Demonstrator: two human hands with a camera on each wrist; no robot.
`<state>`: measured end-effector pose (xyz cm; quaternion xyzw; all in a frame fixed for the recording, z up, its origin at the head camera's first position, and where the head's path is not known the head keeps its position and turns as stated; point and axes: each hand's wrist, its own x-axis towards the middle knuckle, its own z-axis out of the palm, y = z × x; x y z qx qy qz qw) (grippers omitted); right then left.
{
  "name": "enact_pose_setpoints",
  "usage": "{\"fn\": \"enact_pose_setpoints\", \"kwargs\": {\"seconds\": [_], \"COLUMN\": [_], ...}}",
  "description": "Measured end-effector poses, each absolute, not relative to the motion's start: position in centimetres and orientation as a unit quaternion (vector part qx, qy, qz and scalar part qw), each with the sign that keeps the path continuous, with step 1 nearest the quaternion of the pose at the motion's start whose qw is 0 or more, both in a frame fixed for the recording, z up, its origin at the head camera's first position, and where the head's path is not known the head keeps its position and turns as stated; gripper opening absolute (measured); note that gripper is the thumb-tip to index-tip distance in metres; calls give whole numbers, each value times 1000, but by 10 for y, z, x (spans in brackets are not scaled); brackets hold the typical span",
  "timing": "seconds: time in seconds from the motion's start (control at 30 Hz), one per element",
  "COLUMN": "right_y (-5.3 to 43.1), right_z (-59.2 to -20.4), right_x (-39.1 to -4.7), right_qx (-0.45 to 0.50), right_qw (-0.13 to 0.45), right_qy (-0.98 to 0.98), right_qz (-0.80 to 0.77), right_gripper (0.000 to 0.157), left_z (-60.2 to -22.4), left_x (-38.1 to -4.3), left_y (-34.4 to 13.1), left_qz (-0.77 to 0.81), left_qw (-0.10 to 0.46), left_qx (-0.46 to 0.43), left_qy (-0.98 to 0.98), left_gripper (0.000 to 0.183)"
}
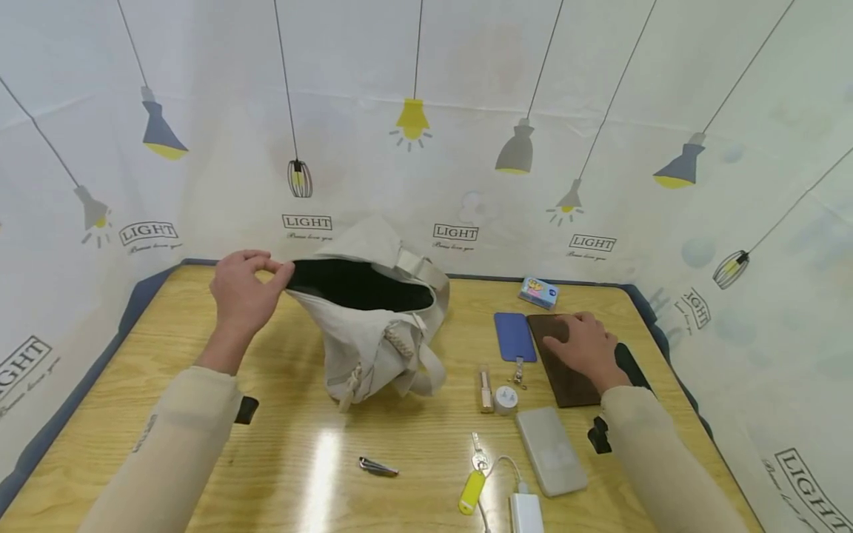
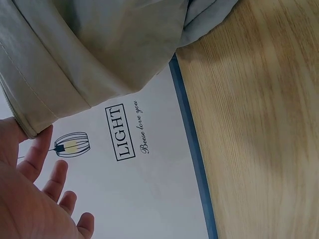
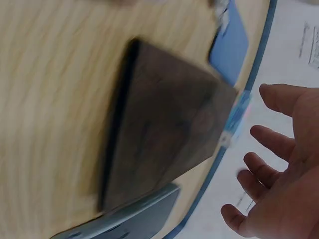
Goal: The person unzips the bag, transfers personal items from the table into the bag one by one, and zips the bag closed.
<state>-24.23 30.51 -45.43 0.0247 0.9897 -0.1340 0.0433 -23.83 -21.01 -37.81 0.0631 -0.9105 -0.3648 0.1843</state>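
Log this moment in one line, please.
left hand: pinches cream bag | right hand: hovers above brown notebook | bag: mouth gaping

"Where do you have room to pass?"

"A bare lane of the surface (image 1: 469, 326) runs between the cream bag (image 1: 373, 340) and the blue card (image 1: 514, 337); more bare wood separates the bag from your left sleeve (image 1: 186, 429)."

"And into the bag?"

"Its mouth (image 1: 360, 285) gapes upward, bounded by your left hand (image 1: 246, 289) at one end, a strap (image 1: 436, 281) at the other."

"What crowds your right hand (image 1: 588, 348)?"

"Above the brown notebook (image 1: 566, 379), you have the card leftward, a dark flat item (image 1: 629, 363) rightward; a lipstick tube (image 1: 485, 392), jar (image 1: 506, 400) and gray case (image 1: 552, 451) obstruct the near left."
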Motion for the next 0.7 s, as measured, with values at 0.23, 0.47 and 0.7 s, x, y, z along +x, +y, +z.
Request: {"fn": "enact_pose_setpoints", "kwargs": {"seconds": [0.23, 0.47, 0.7], "right_y": [330, 337, 341], "right_z": [-466, -472, -481], "right_x": [-232, -226, -226], "right_qx": [34, 38, 46], "right_qw": [43, 78, 90], "right_qy": [993, 992, 989], "right_qz": [-107, -96, -105], "right_gripper": [73, 93, 101], "left_z": [-379, -382, -382], "left_x": [-238, -239, -239], "left_y": [-210, -211, -211], "left_qz": [-373, -372, -370], "left_qw": [184, 191, 194], "left_qx": [57, 56, 55], "left_qy": [-908, -906, -907], "left_gripper": [37, 36, 36]}}
